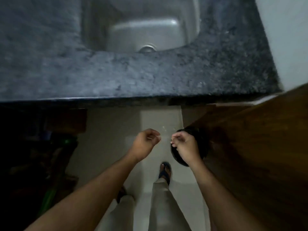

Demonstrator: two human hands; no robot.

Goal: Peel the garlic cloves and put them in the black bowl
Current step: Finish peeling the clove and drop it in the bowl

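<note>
Below the dark counter (133, 77), both hands (146, 142) (185, 147) curl, fingertips pinched on something too small to name, probably peel; next comes dropping a clove into the bowl (202, 144).

Two hands are seen below the sink (146, 29): one left hand (145, 142) and one right hand (184, 146). One black bowl (202, 139) is counted, below and to the right of the sink. One speckled counter (116, 75) is set around the sink. Two sandalled feet are visible far below the sink, one (165, 170) clearer than the other (121, 194).
</note>
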